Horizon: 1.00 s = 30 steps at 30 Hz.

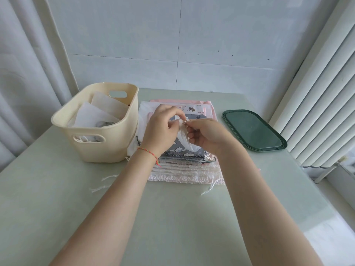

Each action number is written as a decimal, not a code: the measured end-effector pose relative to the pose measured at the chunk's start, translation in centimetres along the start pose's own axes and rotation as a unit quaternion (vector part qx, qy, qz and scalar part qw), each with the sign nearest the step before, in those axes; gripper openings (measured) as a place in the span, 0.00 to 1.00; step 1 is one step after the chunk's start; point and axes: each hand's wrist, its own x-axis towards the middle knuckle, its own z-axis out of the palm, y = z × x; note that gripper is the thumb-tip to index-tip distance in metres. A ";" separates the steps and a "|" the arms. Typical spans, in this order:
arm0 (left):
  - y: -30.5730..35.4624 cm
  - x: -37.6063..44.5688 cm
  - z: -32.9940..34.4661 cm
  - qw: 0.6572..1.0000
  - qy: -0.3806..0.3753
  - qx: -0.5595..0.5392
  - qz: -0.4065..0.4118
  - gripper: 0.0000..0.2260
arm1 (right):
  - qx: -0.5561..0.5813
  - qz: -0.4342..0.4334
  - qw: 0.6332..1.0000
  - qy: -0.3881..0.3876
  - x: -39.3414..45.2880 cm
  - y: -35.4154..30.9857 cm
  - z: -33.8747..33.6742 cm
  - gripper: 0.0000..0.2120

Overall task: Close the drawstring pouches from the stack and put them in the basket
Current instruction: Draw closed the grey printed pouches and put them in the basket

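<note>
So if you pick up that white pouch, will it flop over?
Probably yes. The white pouch already sags and twists between the left hand and right hand, so it looks soft and floppy. It seems thin and light, held by fingertips alone. Its cloth looks smooth, so it might slip.

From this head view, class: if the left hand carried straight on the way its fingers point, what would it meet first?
The left hand points rightward at the right hand, so it would probably meet the white pouch that both hands pinch, then that hand's fingers. Depth is hard to judge.
</note>
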 end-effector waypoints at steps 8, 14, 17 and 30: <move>-0.1 -0.2 0.4 0.998 0.004 -0.043 -0.037 0.07 | 0.001 0.001 1.000 0.002 0.2 0.1 -0.1 0.09; -0.5 0.1 0.4 0.999 0.023 0.010 -0.033 0.07 | -0.011 -0.012 1.000 0.005 0.4 0.3 -0.4 0.08; -0.6 0.0 0.4 0.999 0.010 0.008 -0.039 0.05 | -0.021 -0.021 1.000 -0.009 0.4 0.4 -0.5 0.08; 0.8 0.4 -0.7 0.955 -0.086 -0.139 -0.249 0.14 | -0.161 -0.066 0.985 0.013 -0.2 0.0 -0.5 0.06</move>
